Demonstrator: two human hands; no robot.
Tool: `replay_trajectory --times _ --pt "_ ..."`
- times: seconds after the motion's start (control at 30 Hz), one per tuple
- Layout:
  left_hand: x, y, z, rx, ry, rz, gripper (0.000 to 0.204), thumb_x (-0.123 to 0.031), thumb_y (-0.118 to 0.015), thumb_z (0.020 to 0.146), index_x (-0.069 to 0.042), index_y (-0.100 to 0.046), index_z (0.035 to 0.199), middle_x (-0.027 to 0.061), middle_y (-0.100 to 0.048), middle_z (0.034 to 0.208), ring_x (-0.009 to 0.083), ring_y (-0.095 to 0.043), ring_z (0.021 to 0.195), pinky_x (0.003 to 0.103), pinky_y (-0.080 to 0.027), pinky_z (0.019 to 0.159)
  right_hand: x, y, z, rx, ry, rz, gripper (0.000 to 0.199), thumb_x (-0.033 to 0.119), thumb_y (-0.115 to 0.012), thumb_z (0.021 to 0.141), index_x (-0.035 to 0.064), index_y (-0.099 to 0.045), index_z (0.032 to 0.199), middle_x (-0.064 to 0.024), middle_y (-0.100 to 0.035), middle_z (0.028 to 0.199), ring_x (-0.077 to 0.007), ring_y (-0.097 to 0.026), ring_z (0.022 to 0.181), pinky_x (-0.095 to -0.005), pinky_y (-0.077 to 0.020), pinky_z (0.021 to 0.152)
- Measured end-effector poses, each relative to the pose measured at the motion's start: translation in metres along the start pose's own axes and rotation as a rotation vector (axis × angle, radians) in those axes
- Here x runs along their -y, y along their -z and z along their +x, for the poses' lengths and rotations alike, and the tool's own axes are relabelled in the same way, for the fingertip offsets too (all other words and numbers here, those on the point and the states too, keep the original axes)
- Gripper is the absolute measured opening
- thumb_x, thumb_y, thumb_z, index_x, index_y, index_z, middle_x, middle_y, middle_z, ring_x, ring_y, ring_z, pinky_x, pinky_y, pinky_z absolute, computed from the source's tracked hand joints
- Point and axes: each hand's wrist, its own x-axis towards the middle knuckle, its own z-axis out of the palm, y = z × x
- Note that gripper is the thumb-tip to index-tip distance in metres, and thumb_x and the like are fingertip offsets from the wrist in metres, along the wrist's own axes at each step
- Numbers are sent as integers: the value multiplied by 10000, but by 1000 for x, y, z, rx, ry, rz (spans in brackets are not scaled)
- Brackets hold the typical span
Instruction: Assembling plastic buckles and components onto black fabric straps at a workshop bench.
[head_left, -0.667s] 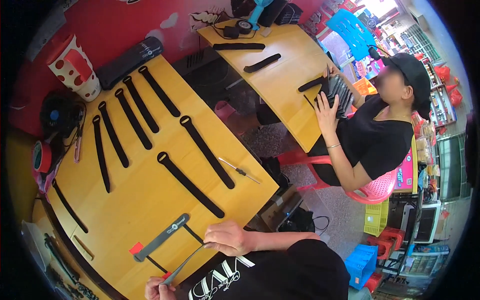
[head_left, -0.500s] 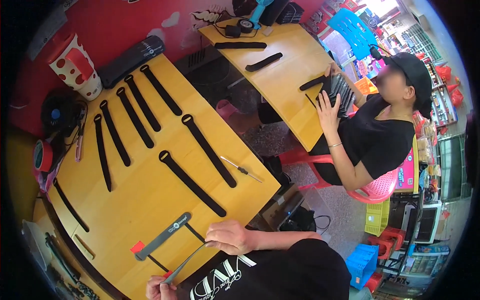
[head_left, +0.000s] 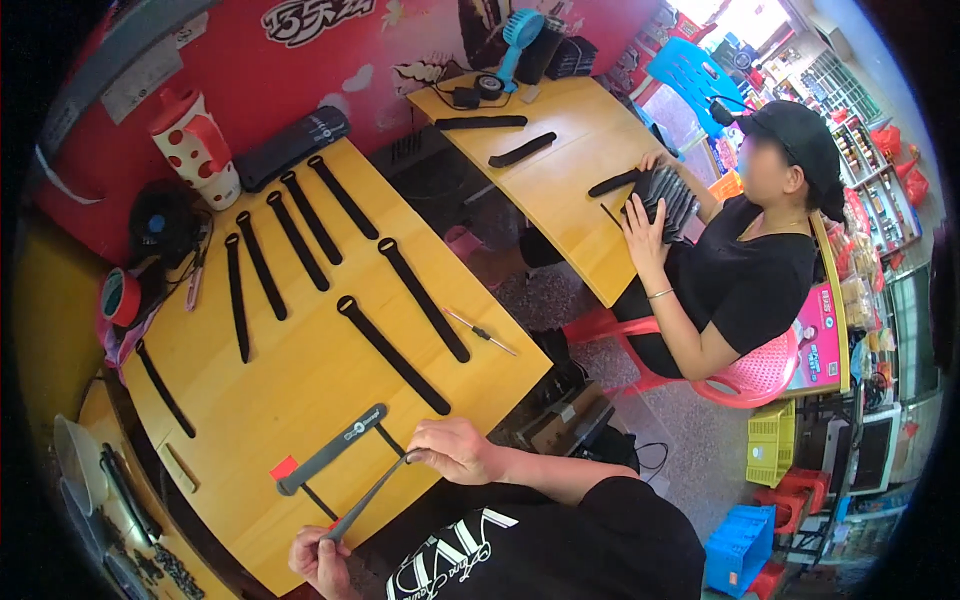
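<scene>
Between my two hands a grey strip point(head_left: 366, 508) is held at a slant, one end in each. My left hand point(head_left: 320, 562) is closed round its lower end, at the table's near edge. With bent fingers my right hand point(head_left: 453, 450) pinches the upper end. Two thin black bands link this strip to a second grey strip point(head_left: 335, 449) with light printing, lying on the table. A red tab point(head_left: 284, 467) shows at that strip's left end. Beyond lie several black straps with looped ends, the closest being a black strap point(head_left: 394, 356).
A thin screwdriver-like tool point(head_left: 482, 331) lies by the right table edge. At the back stand a dotted cup point(head_left: 195, 150) and a dark pouch point(head_left: 292, 148). A red tape roll point(head_left: 120, 298) is at left. Across a gap, a co-worker point(head_left: 745, 260) handles dark flat pieces at another table point(head_left: 560, 200).
The view has shifted, so the tables and straps appear slightly displaced. Both hands keep their hold on the grey strip, with little visible movement.
</scene>
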Motion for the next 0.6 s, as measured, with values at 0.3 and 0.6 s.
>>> replay_trajectory --times 0.3,0.6 --pt "-5 -10 7 21 -26 -73 64 2 -573 893 38 -580 840 113 -588 742 109 -521 507 218 -403 476 2 0 0 -11 15 -45 99 -5 -674 845 -14 -580 874 -130 -556 734 -305 -590 646 -367 -444 544" --pt "-6 -9 6 28 -34 -141 74 -33 -617 909 33 -595 884 106 -604 768 105 -522 518 209 -413 486 4 0 0 -24 -13 -64 88 16 -669 862 3 -582 866 -116 -554 717 -281 -591 615 -350 -436 528"
